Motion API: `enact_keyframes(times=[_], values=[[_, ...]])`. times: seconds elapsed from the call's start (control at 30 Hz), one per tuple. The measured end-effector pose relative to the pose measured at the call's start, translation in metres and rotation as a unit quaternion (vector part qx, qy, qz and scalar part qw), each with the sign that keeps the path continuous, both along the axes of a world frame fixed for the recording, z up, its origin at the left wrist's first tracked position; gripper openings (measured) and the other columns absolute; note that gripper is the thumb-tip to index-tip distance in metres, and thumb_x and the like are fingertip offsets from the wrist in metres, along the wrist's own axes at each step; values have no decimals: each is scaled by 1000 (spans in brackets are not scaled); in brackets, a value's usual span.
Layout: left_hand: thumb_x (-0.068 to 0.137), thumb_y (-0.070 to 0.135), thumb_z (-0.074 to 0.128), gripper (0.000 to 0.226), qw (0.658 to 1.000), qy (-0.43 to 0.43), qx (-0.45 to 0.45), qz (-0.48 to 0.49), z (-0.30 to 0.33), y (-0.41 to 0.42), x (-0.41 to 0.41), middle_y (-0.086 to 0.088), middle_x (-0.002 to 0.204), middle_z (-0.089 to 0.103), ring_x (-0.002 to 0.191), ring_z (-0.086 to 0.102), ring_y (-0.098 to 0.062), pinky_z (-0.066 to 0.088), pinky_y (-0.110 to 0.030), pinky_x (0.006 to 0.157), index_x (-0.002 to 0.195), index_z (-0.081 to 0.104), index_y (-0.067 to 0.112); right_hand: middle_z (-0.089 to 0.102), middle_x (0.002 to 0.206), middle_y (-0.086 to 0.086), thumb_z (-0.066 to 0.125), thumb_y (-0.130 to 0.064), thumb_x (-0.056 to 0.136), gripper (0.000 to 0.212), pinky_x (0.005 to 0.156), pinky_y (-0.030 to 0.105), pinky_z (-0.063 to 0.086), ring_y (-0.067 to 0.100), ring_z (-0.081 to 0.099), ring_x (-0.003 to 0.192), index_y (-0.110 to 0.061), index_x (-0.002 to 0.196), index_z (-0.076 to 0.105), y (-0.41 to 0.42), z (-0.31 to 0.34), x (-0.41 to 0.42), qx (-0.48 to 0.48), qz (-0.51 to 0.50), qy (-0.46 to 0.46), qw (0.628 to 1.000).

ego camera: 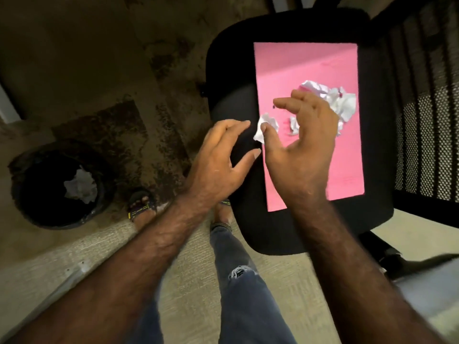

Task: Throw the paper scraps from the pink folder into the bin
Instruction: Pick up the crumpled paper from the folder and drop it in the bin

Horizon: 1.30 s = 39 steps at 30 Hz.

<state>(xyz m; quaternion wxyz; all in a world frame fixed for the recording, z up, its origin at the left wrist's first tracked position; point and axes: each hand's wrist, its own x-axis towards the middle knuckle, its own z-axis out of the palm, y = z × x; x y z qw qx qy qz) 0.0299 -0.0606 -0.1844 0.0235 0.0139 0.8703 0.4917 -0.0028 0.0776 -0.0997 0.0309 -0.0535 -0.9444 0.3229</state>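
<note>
A pink folder [305, 63] lies flat on the seat of a black chair. Crumpled white paper scraps rest on it: a big clump [340, 100] at its right edge, a small one [294, 125] in the middle, and another [269, 125] at its left edge. My right hand [305, 142] hovers over the folder with fingers curled and apart, its thumb tip touching the left scrap. My left hand [223, 162] is spread open just left of the folder, over the chair seat. A round black bin [37, 194] stands on the floor at the left, with crumpled paper [80, 187] inside.
The black chair [231, 70] has a mesh back [422, 120] at the right and a base leg [387, 249] below. My feet in sandals [141, 204] stand between the bin and the chair. The floor is stained concrete, with a pale carpet under me.
</note>
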Motion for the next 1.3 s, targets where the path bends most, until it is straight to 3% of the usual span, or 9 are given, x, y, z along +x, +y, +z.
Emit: enact_keyframes(times=[0.13, 0.33, 0.5, 0.57, 0.77, 0.97, 1.17, 1.3], values=[[95, 34, 79, 52, 1000, -1, -19, 24, 1, 26, -9, -3, 128, 59, 116, 60, -16, 56, -33, 93, 139, 63, 14, 57, 145, 4, 82, -27, 88, 46, 117, 39, 40, 23, 46, 140, -18, 131, 67, 36, -2, -3, 17, -68, -5, 997], [94, 34, 79, 47, 998, 9, -39, 48, -1, 51, -25, -4, 119, 59, 108, 62, -19, 57, -39, 94, 133, 66, 12, 44, 156, 3, 86, -32, 86, 75, 118, 45, 45, 21, 41, 146, -24, 151, 51, 76, -17, -10, 20, -110, -53, 992], [93, 23, 78, 44, 997, 11, -57, 57, -2, 65, -29, -7, 117, 60, 106, 63, -17, 55, -25, 90, 133, 67, 9, 38, 160, 2, 86, -42, 86, 89, 117, 42, 48, 21, 42, 148, -34, 160, 38, 94, -32, -16, 25, -102, -100, 989], [94, 20, 76, 42, 997, 9, -60, 55, -3, 68, -30, -7, 116, 61, 103, 63, -17, 53, -21, 87, 133, 67, 9, 37, 161, 1, 85, -45, 87, 86, 115, 43, 51, 20, 43, 148, -33, 160, 40, 96, -38, -19, 39, -98, -113, 988], [98, 16, 70, 33, 997, 5, -49, 62, -2, 67, -30, 1, 111, 63, 100, 64, -17, 55, -25, 84, 130, 69, 13, 44, 150, 0, 85, -46, 84, 67, 104, 43, 59, 19, 55, 133, -31, 143, 56, 92, -44, -26, 59, -98, -120, 986], [98, 15, 70, 30, 998, 6, -21, 63, -4, 58, -31, 7, 106, 61, 93, 60, -6, 49, -13, 78, 128, 70, 14, 64, 125, -2, 78, -35, 93, 29, 80, 9, 43, 4, 56, 101, -21, 117, 71, 84, -48, -28, 72, -102, -106, 987], [97, 13, 72, 32, 999, 3, 9, 52, -7, 45, -29, 4, 106, 64, 91, 61, -6, 55, -23, 82, 128, 69, 15, 72, 111, -3, 77, -27, 93, 18, 85, 25, 56, 11, 68, 100, -18, 109, 77, 76, -39, -25, 61, -117, -97, 986], [97, 14, 73, 29, 998, -4, 26, 63, -5, 31, -25, 3, 107, 66, 91, 61, -5, 50, -14, 80, 126, 71, 16, 71, 101, -6, 73, -23, 92, 11, 82, 29, 62, 11, 69, 91, -16, 100, 76, 62, -25, -20, 45, -135, -52, 988]])
